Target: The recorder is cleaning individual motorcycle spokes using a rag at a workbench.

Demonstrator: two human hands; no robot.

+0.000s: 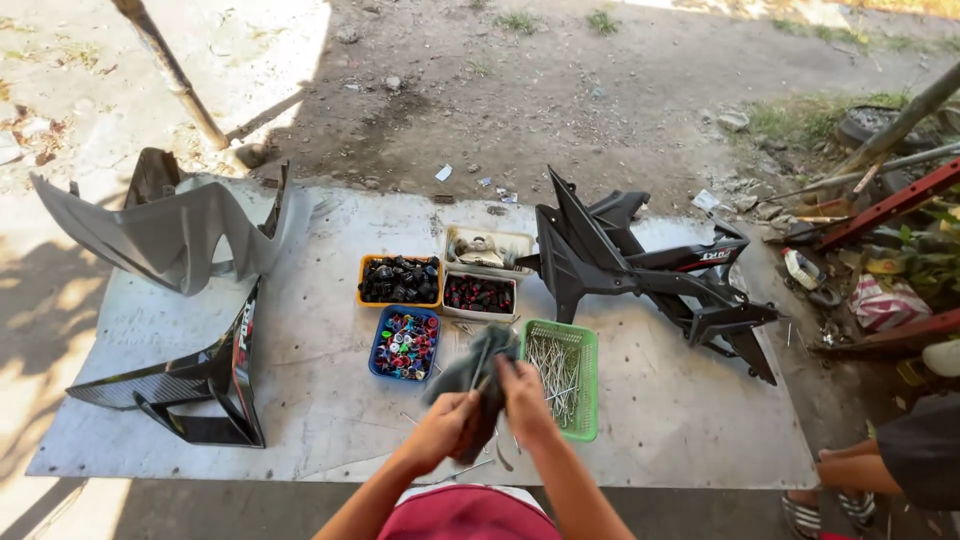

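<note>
Both hands, the left hand (pixel 447 428) and the right hand (pixel 522 398), squeeze their fingers around a dark grey cloth (pixel 474 372), maybe a rag, that stretches up and away toward the green basket (pixel 590 345).

Basket (pixel 590 385) right of trays (pixel 400 281), between fairings (pixel 170 235).

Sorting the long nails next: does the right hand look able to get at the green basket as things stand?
Probably yes. The right hand is just beside the green basket, whose top is open, with nothing between them. But both hands, left hand too, hold a dark cloth.
</note>
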